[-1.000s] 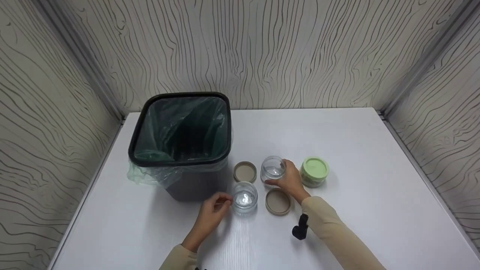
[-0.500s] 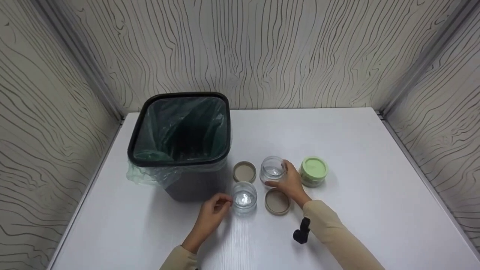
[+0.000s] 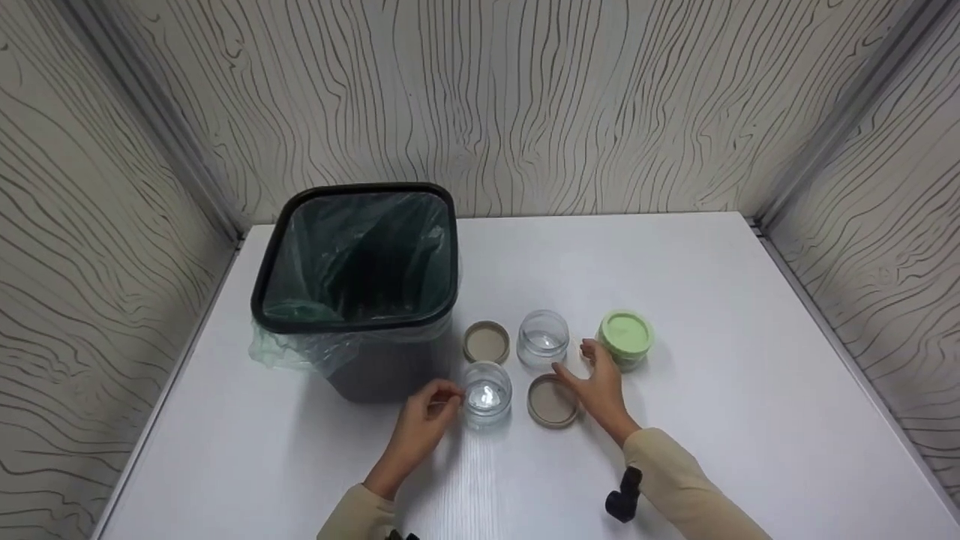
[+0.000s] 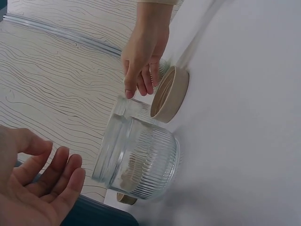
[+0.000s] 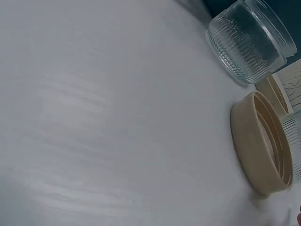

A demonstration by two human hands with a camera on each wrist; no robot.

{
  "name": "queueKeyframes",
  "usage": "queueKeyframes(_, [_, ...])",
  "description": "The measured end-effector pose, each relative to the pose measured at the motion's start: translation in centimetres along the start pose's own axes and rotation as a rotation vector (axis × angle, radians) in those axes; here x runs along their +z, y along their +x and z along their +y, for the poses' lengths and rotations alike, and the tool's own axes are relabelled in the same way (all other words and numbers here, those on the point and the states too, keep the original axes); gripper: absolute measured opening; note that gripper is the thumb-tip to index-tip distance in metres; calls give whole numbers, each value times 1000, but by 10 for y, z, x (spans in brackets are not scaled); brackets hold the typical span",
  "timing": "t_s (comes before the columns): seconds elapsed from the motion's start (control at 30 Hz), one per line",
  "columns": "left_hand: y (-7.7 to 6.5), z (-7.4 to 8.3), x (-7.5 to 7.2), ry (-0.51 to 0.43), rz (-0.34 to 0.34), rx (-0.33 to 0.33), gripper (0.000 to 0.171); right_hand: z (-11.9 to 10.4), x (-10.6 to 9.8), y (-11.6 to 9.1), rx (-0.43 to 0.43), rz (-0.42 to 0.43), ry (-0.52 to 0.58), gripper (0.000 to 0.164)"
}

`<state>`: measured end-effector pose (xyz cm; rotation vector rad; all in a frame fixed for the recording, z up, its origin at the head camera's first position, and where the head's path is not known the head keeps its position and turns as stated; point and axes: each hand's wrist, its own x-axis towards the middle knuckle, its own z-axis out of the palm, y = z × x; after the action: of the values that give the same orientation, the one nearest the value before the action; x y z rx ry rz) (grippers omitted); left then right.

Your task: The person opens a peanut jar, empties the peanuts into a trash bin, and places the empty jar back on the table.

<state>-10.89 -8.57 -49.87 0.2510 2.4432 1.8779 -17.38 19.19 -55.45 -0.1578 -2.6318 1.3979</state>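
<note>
My left hand [image 3: 421,426] stays beside a clear ribbed glass jar [image 3: 487,394], lidless and upright. The left wrist view shows its loosely curled fingers [image 4: 70,181] apart from the glass, holding nothing. My right hand [image 3: 601,386], thumb and fingers spread, hovers between a second lidless glass jar [image 3: 543,341] and a jar with a green lid [image 3: 627,334]. Its thumb tip lies just off the second jar's lower side. Below that thumb, a beige lid [image 3: 553,402] rests inner side up on the table; only a sliver of the right hand shows in the right wrist view.
A dark bin [image 3: 386,367] lined with a green plastic bag [image 3: 300,341] stands left of the jars. Another beige lid [image 3: 486,343] lies inner side up between the bin and the second jar. Patterned walls [image 3: 465,105] enclose the white table [image 3: 712,300] at back and sides.
My right hand has let go of the second glass jar and drawn back to the right and toward me, its fingers spreading. The left hand has hardly moved.
</note>
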Motion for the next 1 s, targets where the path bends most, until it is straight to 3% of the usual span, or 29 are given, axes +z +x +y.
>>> queueKeyframes(0.17, [6, 4, 4, 6, 21, 17, 14, 7, -1, -7, -44, 130, 62, 39])
queueKeyframes(0.33, [9, 4, 10, 76, 82, 110, 11, 15, -3, -10, -81, 261, 86, 26])
queueKeyframes(0.47, [11, 1, 14, 134, 121, 189, 10, 22, -7, -10, -49, 313, 102, 21])
queueKeyframes(0.73, [17, -2, 21, 268, 154, 337, 14, 27, -15, -11, 35, 323, 144, 17])
queueKeyframes(1.0, [21, -1, 25, 268, 156, 321, 12, 28, -20, -9, 81, 428, 127, 29])
